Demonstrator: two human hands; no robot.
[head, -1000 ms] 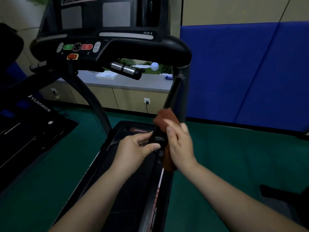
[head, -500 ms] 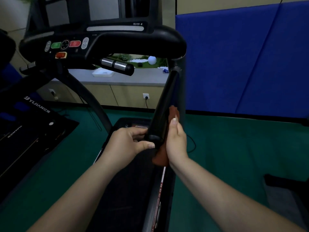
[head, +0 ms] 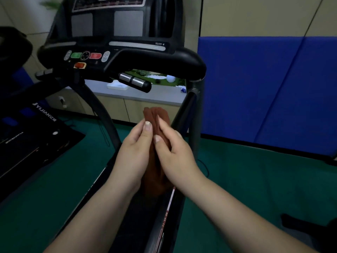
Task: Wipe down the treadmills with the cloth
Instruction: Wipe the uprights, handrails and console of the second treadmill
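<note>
Cloth (head: 156, 117) is pinched between left hand (head: 135, 154) and right hand (head: 176, 152), w/ upright (head: 184, 110) just beyond right hand. Risk: a loose refold could let it slip to belt (head: 127, 225) below both hands.

I see the cloth (head: 156, 125) held between my left hand (head: 135, 154) and right hand (head: 175, 154), above the treadmill's belt (head: 127, 216) and just left of its right upright (head: 191, 114). The console (head: 109, 52) stands ahead of the hands, with a pulse grip (head: 135, 83) jutting out beneath it. Behind the treadmill runs a tabletop (head: 145, 95), wall mats (head: 264, 92) stand to the right, and a second treadmill (head: 27, 139) lies left.
</note>
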